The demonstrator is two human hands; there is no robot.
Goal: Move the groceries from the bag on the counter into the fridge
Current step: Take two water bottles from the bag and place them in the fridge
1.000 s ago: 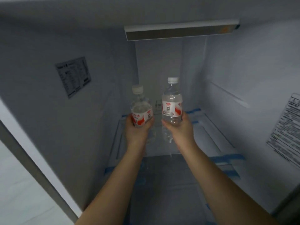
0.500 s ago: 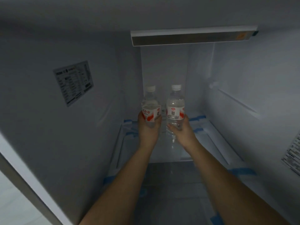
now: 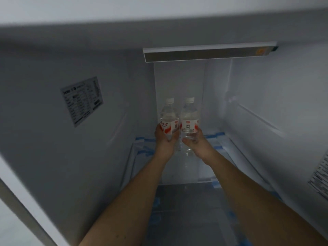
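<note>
Fingers of the left hand (image 3: 164,139) and right hand (image 3: 194,141) curl round two upright water bottles, left bottle (image 3: 168,119) and right bottle (image 3: 189,119), held side by side deep inside the fridge (image 3: 106,148), above its shelf (image 3: 230,148), likely to set both down together.

Deep in the fridge (image 3: 53,157), toward 12 o'clock, the left hand (image 3: 164,139) grips one water bottle (image 3: 168,118) and the right hand (image 3: 195,142) grips another bottle (image 3: 189,119), both upright, side by side above the glass shelf (image 3: 230,157)
</note>
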